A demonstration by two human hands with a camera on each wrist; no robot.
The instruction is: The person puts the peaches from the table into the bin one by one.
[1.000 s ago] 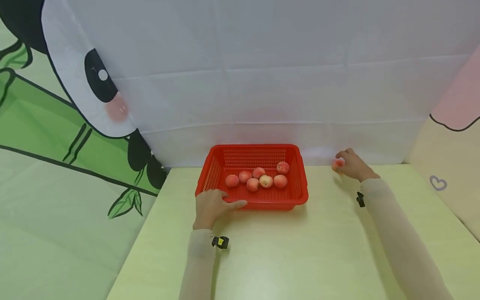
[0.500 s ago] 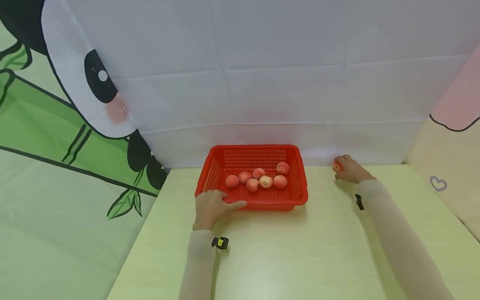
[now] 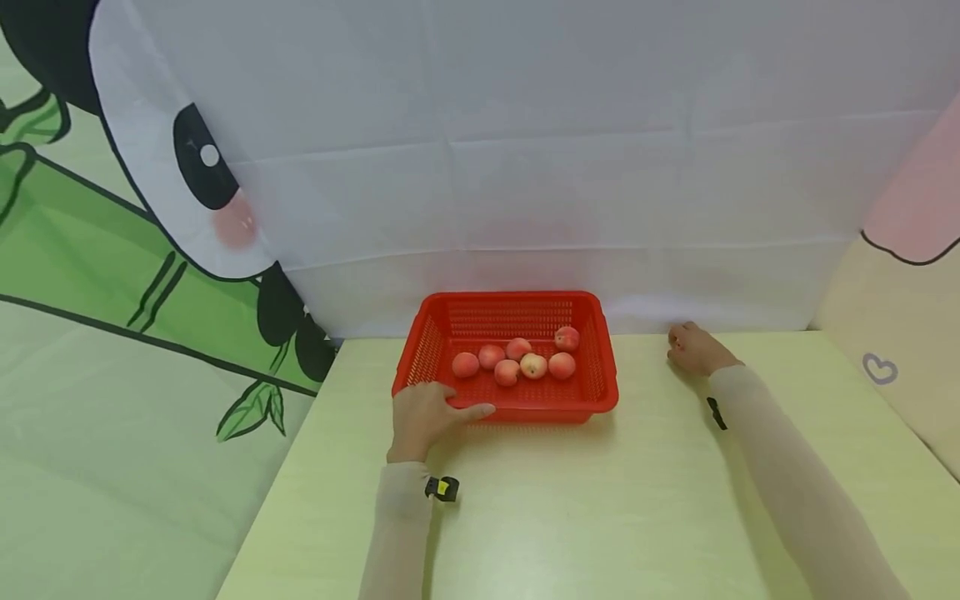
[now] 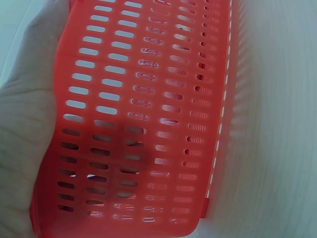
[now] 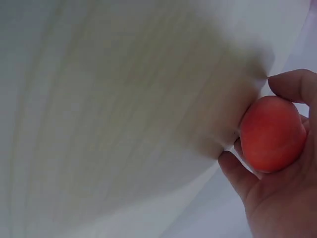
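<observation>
A red plastic basket (image 3: 504, 413) stands on the table with several peaches (image 3: 507, 372) inside. My left hand (image 3: 422, 417) holds its near left corner, thumb stretched along the front rim. In the left wrist view, that hand (image 4: 25, 129) lies along the edge of the basket's slotted wall (image 4: 124, 89). To the right of the basket, my right hand (image 3: 699, 350) is low over the table near the wall, its fingers bent. The right wrist view shows a single peach (image 5: 272, 134) inside the right hand (image 5: 282, 203), fingers and thumb around it. The head view hides this peach behind the hand.
A pale wood-grain table (image 3: 555, 508) lies under everything. White cloth (image 3: 555, 192) rises right behind the basket and along the table's back edge. Printed side panels with green bamboo (image 3: 90, 242) and a small heart (image 3: 879, 368) flank the table.
My right hand has come slightly down and nearer, its fingers closing round the peach, which has gone out of sight in the head view. The left hand and basket have stayed put.
</observation>
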